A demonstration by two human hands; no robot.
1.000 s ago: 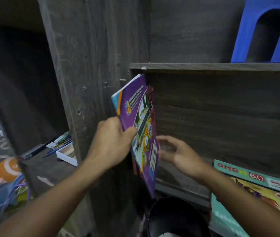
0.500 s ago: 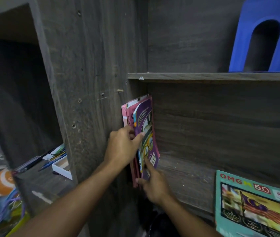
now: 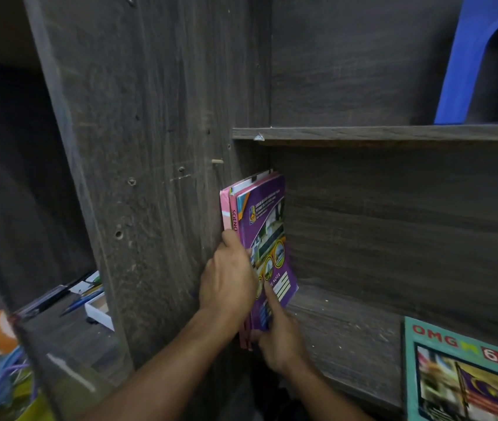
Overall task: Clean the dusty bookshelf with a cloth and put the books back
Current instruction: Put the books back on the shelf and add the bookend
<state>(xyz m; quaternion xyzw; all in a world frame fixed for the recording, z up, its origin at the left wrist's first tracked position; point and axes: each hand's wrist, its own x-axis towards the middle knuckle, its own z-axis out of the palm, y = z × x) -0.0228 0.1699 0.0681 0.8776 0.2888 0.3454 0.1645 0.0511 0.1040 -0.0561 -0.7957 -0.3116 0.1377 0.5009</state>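
Books [image 3: 267,226] now upright; hands [image 3: 228,281] [image 3: 281,338] hide lower edges.

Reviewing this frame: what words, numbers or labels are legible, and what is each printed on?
"SCIENC": spine of the pink book; the rest is covered by the left hand.
"NOTA": lower cover of the purple book.
"OMG" and "6.0": top of the teal book lying on the shelf.
White lines at the top of the purple cover: too small to read.
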